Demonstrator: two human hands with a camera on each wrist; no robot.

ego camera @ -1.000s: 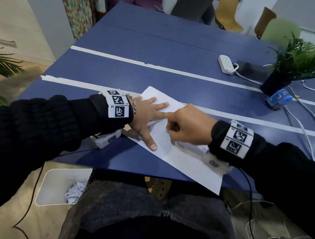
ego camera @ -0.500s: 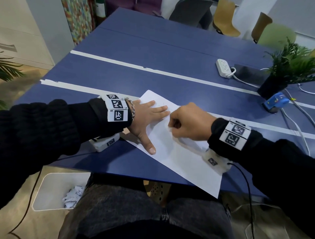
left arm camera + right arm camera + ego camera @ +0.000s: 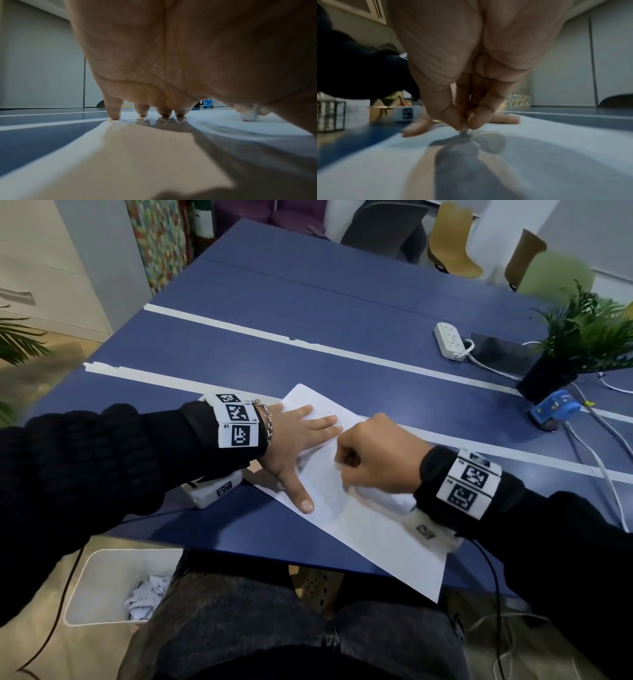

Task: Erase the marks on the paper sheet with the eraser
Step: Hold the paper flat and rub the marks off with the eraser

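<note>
Erasing marks on the flat white paper sheet [image 3: 383, 535]

Left hand [image 3: 294, 436] lies flat, fingers spread, pinning it; right hand [image 3: 373, 453] pinches the small white eraser [image 3: 463, 131], rubbing.

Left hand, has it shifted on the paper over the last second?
No. The left hand still lies flat by the far corner of the paper, thumb near its left edge, as before.

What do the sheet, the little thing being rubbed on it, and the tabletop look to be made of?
Sheet: thin matte white paper; its corner overhangs the table edge unsupported.
Eraser: a small pale nub pinched in the right hand, probably rubber; too blurred to be sure.
Table: smooth blue top, perhaps laminate, with a faint sheen.
</note>
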